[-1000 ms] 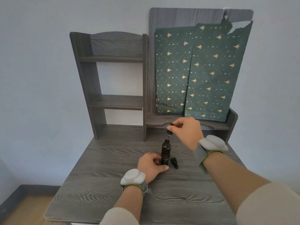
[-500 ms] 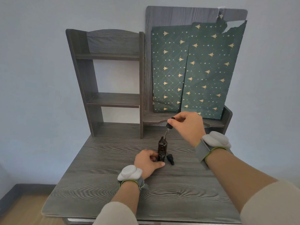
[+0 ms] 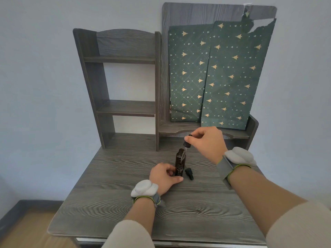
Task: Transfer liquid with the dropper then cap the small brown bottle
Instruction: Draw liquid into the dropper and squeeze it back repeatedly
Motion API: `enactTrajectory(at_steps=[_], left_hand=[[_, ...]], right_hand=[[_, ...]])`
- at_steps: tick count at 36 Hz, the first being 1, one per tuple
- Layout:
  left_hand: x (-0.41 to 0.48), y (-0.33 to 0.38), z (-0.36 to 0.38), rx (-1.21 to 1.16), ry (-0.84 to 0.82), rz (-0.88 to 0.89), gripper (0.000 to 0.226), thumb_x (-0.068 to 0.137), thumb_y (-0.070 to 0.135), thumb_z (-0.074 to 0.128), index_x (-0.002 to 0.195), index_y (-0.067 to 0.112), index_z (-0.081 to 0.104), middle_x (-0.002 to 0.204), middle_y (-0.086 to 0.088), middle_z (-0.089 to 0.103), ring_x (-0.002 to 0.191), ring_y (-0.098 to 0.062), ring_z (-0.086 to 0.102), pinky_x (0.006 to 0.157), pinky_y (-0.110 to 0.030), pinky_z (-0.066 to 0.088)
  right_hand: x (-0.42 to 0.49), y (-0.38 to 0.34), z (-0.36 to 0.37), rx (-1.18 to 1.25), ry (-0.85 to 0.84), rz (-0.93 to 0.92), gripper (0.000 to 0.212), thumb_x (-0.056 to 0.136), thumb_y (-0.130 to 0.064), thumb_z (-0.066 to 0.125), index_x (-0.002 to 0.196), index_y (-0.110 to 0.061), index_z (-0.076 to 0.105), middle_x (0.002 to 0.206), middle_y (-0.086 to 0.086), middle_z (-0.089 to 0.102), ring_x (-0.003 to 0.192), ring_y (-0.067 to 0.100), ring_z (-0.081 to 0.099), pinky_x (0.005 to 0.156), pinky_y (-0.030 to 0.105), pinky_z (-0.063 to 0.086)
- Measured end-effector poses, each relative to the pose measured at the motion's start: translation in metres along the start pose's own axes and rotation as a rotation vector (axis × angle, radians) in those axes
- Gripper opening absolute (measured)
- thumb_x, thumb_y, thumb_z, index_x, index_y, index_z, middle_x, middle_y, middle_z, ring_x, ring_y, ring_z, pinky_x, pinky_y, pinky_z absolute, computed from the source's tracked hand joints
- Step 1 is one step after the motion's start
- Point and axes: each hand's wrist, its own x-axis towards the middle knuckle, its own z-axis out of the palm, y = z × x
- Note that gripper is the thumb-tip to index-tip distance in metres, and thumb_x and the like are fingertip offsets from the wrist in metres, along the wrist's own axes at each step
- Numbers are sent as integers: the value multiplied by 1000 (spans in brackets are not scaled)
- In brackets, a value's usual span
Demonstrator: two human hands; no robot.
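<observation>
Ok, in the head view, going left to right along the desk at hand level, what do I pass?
The left hand, gripping the bottle → brown bottle → small black cap lying on the desk → right hand, raised, pinching the dropper.

Open desk top (image 3: pixel 161 212) spreads before the brown bottle (image 3: pixel 179 158); a black cap (image 3: pixel 189 173) lies just right, shelf unit (image 3: pixel 125 108) behind.
</observation>
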Motion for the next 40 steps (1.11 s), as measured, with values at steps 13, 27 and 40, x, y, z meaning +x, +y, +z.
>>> enactTrajectory(at_steps=[13,27,40], left_hand=[[-1,0,-1,3,-14,4,33,65,41,80,93,25,73,78,5,58,68,-7,50,61,-18,37],[-1,2,-1,-12,-13,-4,31,65,38,81,90,24,73,77,5,58,67,-7,49,66,-21,40],[-2,3,-1,-21,-8,-3,31,65,38,81,91,24,73,80,4,58,69,-9,50,67,-21,40]], right_hand=[[0,0,2,11,-22,-5,14,77,-31,74,74,-17,75,64,-2,66,61,9,55,59,21,44],[1,0,4,-8,-3,-15,18,77,-31,75,76,-13,76,65,1,67,61,12,56,65,27,49],[2,-1,5,-12,-14,-21,17,77,-30,75,75,-13,76,62,-1,63,60,11,54,63,26,47]])
